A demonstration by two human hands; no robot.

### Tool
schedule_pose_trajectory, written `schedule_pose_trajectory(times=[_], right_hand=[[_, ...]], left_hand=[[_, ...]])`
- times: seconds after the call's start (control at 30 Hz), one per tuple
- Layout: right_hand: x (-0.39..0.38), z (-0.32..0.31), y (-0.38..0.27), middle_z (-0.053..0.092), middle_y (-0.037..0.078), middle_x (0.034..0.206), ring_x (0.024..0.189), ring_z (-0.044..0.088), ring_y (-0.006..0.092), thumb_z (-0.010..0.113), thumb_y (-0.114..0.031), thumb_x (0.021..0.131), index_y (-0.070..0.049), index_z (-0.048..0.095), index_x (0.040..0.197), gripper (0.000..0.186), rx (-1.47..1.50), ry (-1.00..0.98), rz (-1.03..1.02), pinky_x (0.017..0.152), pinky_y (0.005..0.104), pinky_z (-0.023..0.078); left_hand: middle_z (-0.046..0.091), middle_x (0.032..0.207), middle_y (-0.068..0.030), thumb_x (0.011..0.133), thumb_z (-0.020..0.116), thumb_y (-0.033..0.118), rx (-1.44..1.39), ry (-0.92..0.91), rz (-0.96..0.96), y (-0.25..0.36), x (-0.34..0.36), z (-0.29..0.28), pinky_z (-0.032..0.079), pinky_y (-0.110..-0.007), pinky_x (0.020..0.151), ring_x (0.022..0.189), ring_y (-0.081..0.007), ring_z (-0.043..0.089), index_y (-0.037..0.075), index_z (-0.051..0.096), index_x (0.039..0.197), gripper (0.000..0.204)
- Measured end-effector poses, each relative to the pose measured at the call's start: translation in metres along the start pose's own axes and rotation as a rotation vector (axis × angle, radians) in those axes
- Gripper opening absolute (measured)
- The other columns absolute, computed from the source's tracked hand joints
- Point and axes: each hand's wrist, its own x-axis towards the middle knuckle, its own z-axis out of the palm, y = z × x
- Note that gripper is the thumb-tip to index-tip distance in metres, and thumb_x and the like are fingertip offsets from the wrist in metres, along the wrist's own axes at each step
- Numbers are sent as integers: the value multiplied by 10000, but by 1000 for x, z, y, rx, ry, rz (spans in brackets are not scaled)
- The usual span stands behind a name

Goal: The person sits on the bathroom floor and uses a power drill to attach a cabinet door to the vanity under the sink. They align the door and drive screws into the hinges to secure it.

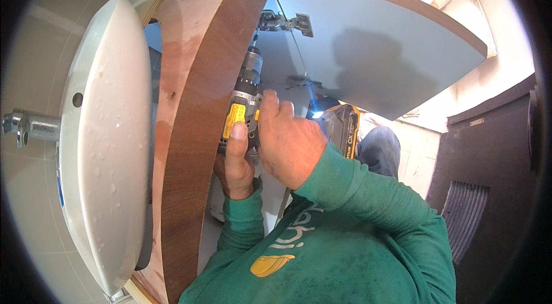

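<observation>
A yellow-and-black cordless drill (242, 111) is between my hands, its chuck pointing away toward the far metal cabinet hinge (287, 22). The bit's tip is close to that hinge's inner end; whether it touches a screw I cannot tell. My right hand (293, 143) wraps round the drill's grip, with the battery (347, 128) sticking out to the right and a light glowing beside it. My left hand (234, 163) holds the drill body from the left and below, thumb along its side. Another hinge (305, 82) sits in shadow on the pale inner panel.
The cabinet door (391, 45) stands swung out to the right. A brown wooden cabinet edge (195, 131) runs close along my left. Past it is a white washbasin (112, 148) with water drops and a chrome tap (34, 127). A dark panel (483, 189) is at right.
</observation>
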Motion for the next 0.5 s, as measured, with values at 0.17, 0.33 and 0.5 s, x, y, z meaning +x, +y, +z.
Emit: schedule_pose_trajectory(times=[0.17,0.33,0.5], right_hand=[[0,3,-1,630,318,1003,781,734,428,702,-88,841,190,397,1306,622,-28,38,-19,644,433,624],[1,5,0,631,323,1025,809,734,429,707,-81,835,195,387,1342,660,-6,36,-5,662,432,625],[1,4,2,626,332,1055,836,733,432,698,-82,850,197,377,1370,672,8,24,-3,681,439,624]], left_hand=[[649,1195,-167,934,622,409,43,37,19,4,-1,3,553,-389,923,1071,-245,669,-38,544,1333,603],[650,1181,-161,937,623,386,16,37,14,-3,1,-4,556,-382,916,1057,-243,670,-45,549,1317,579],[658,1153,-156,930,639,358,35,28,64,0,2,0,565,-367,894,1031,-237,680,-38,558,1308,553]])
